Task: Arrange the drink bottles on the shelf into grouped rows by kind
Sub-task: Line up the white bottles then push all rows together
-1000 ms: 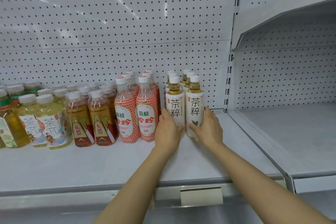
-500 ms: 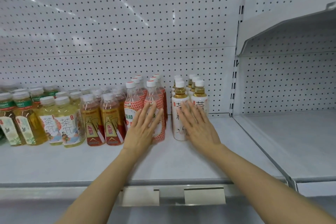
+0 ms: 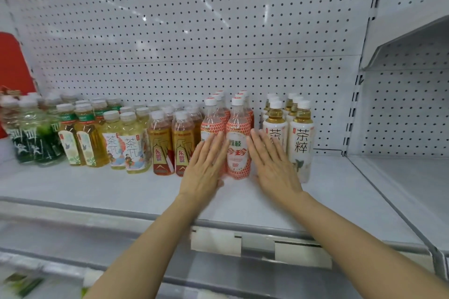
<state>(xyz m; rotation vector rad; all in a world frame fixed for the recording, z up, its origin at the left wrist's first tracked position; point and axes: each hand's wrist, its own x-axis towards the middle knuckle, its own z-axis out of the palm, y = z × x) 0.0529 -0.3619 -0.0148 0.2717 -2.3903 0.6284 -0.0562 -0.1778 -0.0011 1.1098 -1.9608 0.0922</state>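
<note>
Red-netted bottles (image 3: 238, 150) stand between flat, open left hand (image 3: 206, 165) and right hand (image 3: 274, 165).

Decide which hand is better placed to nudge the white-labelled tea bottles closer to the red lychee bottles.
Right. The right hand already lies flat before the white-labelled tea bottles; the left hand covers the red lychee bottles.

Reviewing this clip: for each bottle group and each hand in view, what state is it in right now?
Left hand: open, fingers straight, in front of the red-patterned bottles.
Right hand: open, fingers straight, in front of the white-label bottles.
Red-patterned bottles: upright, capped, two rows.
White-label bottles: upright, capped, two rows.
Brown-label bottles: upright, capped.
</note>
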